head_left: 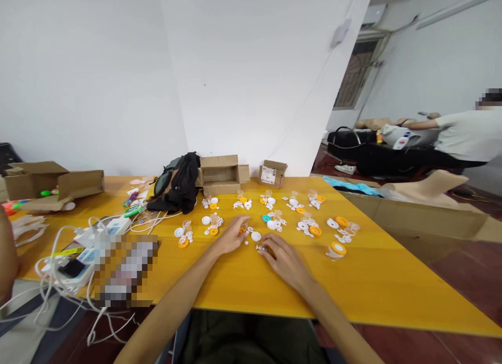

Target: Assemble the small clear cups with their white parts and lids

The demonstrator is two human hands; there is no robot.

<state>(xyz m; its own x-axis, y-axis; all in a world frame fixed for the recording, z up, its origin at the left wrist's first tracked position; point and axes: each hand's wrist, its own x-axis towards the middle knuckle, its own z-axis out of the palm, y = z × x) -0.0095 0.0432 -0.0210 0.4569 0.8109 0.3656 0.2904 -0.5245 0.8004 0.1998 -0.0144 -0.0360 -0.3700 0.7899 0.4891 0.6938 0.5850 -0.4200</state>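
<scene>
My left hand (232,237) curves its fingers around an orange ring (242,230) on the yellow table; part of the ring is hidden by the fingers. Thumb and fingertips of my right hand (283,257) meet on a small white perforated disc (260,247) just above the tabletop. Between the two hands lies a plain white round disc (256,236), with a tiny white piece (246,242) beside it. Behind them is a set with a teal ring (266,218), white discs (272,225) and a clear cup (278,214).
Several similar groups of clear cups, orange rings (315,231) and white discs spread across the table (353,291). Cardboard boxes (220,175) and a black backpack (184,183) stand at the back. Power strips (84,259) and cables lie left. A person (466,134) sits far right.
</scene>
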